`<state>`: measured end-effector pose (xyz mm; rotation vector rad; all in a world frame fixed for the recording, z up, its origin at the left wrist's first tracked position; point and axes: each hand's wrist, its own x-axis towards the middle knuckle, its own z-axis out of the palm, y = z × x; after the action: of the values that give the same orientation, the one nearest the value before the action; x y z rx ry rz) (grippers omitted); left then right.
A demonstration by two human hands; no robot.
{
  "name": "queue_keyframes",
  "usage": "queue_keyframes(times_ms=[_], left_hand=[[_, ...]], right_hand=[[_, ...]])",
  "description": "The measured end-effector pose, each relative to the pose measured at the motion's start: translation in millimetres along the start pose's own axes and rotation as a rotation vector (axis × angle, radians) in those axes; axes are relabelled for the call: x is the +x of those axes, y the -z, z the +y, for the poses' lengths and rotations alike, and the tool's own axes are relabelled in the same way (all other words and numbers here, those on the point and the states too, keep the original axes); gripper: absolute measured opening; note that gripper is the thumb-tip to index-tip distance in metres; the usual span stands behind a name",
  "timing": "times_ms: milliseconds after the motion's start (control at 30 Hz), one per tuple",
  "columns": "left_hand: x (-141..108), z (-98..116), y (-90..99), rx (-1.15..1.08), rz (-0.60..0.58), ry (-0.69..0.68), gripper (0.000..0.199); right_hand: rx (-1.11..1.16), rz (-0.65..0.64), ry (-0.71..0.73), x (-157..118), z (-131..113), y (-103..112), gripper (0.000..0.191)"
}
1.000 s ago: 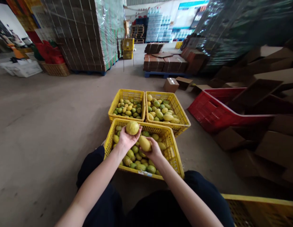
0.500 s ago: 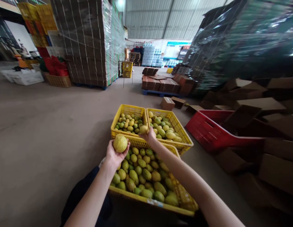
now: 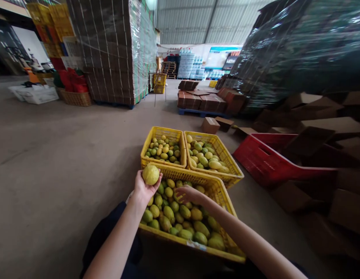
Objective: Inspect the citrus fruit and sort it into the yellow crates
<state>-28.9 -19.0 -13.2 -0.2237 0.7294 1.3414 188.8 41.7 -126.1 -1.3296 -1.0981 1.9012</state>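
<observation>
My left hand (image 3: 146, 188) is closed around a large round yellow lemon (image 3: 150, 174), held palm up over the left rim of the near yellow crate (image 3: 203, 176). That crate is full of green and yellow lemons (image 3: 169, 212). Above the fruit in it, my right hand (image 3: 188, 193) hovers with fingers stretched and apart, holding nothing; whether its fingertips touch a lemon I cannot tell. Beyond stand two more yellow crates side by side: the far left crate (image 3: 143, 149) with smaller lemons, and the far right crate (image 3: 230, 179) with larger ones.
On the right lie a red crate (image 3: 261, 162) and a heap of cardboard boxes (image 3: 328, 126). A small carton (image 3: 210, 125) sits behind the yellow crates, before a blue pallet (image 3: 197, 112) of flattened cardboard. Tall wrapped stacks (image 3: 104, 54) rise on both sides.
My right hand has let go of a lemon near the far left crate and drawn back over the near crate. My left hand keeps its lemon. The view has shifted slightly.
</observation>
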Motion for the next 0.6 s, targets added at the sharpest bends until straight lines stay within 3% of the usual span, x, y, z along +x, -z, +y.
queue_keyframes(times_ms=[100, 333, 467, 600], left_hand=[[0.7, -8.0, -1.4, 0.040, 0.005, 0.018, 0.046], [20.6, -33.8, 16.1, 0.192, 0.057, 0.027, 0.045], [41.5, -57.2, 43.6, 0.387, 0.141, 0.112, 0.043], [57.1, -84.3, 83.7, 0.630, 0.239, 0.284, 0.046]], right_hand=[[-0.442, 0.011, -0.088, -19.1, 7.5, 14.2, 0.018], [-0.928, 0.026, 0.017, -55.4, 1.2, 8.8, 0.008], [-1.303, -0.023, 0.068, -81.3, -2.5, -10.2, 0.026], [-1.543, -0.147, 0.046, -104.6, -0.2, -31.8, 0.029]])
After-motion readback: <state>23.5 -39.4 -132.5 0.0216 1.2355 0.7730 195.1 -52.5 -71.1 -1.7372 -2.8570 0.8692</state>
